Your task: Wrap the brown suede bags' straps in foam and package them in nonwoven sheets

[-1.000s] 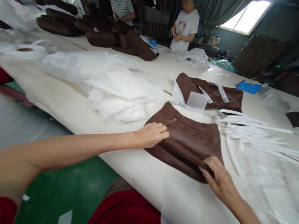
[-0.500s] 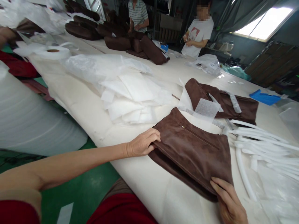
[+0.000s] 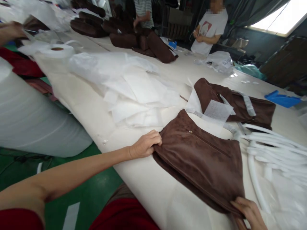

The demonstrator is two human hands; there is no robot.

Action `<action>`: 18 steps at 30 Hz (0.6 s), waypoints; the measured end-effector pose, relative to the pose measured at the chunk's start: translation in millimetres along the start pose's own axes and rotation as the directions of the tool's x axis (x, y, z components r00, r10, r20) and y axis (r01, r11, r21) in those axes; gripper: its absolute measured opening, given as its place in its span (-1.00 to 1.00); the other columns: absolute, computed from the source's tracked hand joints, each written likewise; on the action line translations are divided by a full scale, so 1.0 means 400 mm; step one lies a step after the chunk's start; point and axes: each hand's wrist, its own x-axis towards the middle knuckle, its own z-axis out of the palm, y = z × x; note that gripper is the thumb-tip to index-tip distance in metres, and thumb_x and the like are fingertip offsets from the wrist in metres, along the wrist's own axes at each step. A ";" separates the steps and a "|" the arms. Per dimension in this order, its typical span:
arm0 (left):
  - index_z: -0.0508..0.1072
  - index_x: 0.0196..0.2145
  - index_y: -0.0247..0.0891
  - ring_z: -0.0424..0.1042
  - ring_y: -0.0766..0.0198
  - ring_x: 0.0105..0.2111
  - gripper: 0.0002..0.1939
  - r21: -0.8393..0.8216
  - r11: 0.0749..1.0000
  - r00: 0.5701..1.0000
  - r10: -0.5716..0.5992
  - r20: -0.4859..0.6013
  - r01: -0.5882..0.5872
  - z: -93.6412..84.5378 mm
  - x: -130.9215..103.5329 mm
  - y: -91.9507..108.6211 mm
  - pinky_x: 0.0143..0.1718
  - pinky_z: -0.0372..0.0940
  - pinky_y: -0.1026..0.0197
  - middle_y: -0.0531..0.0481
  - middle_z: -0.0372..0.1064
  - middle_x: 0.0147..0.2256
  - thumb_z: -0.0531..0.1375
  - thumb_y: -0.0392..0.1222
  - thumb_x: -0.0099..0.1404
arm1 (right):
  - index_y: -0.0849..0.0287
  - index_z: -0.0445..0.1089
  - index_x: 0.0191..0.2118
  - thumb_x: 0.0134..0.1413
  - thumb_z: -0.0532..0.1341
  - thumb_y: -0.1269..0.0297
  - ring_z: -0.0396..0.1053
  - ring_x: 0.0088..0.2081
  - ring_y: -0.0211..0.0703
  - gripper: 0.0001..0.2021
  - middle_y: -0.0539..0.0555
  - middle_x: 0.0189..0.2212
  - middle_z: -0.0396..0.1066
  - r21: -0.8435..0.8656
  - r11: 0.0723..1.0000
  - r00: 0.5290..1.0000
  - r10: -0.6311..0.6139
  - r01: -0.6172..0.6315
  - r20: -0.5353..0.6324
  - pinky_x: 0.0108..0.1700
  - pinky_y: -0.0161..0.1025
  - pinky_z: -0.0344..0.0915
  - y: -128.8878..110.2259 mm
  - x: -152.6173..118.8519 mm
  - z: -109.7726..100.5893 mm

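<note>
A brown leather-look bag (image 3: 203, 156) with a zipper across its face lies flat on the pale table (image 3: 144, 179). My left hand (image 3: 146, 144) is closed on its left corner, fingers curled over the edge. At the lower right corner, my right hand (image 3: 249, 212) pinches the bag's edge; part of this hand is cut off by the frame. Between the two hands the near edge runs fairly straight, its two layers close together. Behind it rests another brown bag (image 3: 254, 107) with wrapped straps and a thin white sheet (image 3: 217, 111) on it.
White foam sheets (image 3: 136, 92) are heaped left of the bag. White foam tubes (image 3: 275, 143) and clear plastic lie at right. A large foam roll (image 3: 35, 118) stands beside the table at left. More brown bags (image 3: 144, 44) and two people are at the far side.
My right hand has moved right and slightly down to the bag's corner, its fingers now closed round the edge. The bag's near opening has narrowed and its edge is pulled straighter.
</note>
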 end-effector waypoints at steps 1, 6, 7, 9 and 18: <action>0.37 -0.31 -0.21 0.28 0.18 -0.27 -0.60 -0.008 1.000 1.000 0.021 -0.001 -0.021 0.006 -0.002 -0.004 -0.23 0.28 0.17 -0.04 0.32 -0.32 -0.04 -0.58 -0.01 | 0.08 0.43 -0.10 0.21 0.13 0.40 0.47 -0.23 -0.07 -0.80 0.15 -0.23 0.39 -0.013 1.000 0.999 0.025 -0.026 -0.025 -0.28 -0.22 0.50 -0.018 -0.001 0.000; 0.35 -0.32 -0.21 0.28 0.15 -0.22 -0.61 0.023 0.994 0.992 0.106 0.062 -0.107 -0.004 -0.003 -0.032 -0.20 0.25 0.15 -0.07 0.33 -0.28 -0.04 -0.58 -0.01 | -0.04 0.28 0.24 0.16 -0.03 0.65 0.37 -0.18 -0.11 -0.38 0.12 -0.21 0.30 -0.066 0.994 0.995 0.091 -0.089 0.028 -0.15 -0.13 0.45 -0.078 0.025 0.002; 0.36 -0.30 -0.21 0.30 0.15 -0.22 -0.62 0.057 0.990 0.986 0.120 0.114 -0.127 -0.022 0.006 -0.032 -0.18 0.26 0.14 -0.07 0.34 -0.27 -0.03 -0.56 0.00 | -0.09 0.25 0.27 0.16 -0.04 0.66 0.36 -0.19 -0.13 -0.34 0.11 -0.21 0.29 -0.074 0.994 0.996 0.080 -0.076 0.041 -0.15 -0.15 0.43 -0.082 0.033 0.000; 0.38 -0.30 -0.19 0.34 0.14 -0.27 -0.68 0.141 0.979 0.961 0.107 0.256 -0.147 -0.069 0.038 -0.015 -0.09 0.26 0.06 -0.03 0.38 -0.30 0.02 -0.48 0.02 | -0.14 0.26 0.27 0.19 -0.02 0.64 0.35 -0.21 -0.16 -0.36 0.09 -0.24 0.29 -0.096 0.995 0.998 0.042 -0.038 0.040 -0.17 -0.20 0.42 -0.084 0.048 -0.002; 0.21 0.27 -0.07 0.14 -0.02 0.26 -0.45 0.220 0.886 0.898 0.344 0.276 -0.407 0.022 0.209 0.190 0.35 -0.30 -0.21 -0.08 0.18 0.27 0.15 -0.06 0.35 | 0.00 0.30 0.25 0.31 -0.02 0.50 0.34 -0.26 -0.16 -0.51 0.11 -0.29 0.32 -0.220 0.975 0.999 -0.033 0.037 0.025 -0.21 -0.21 0.40 -0.088 0.070 0.037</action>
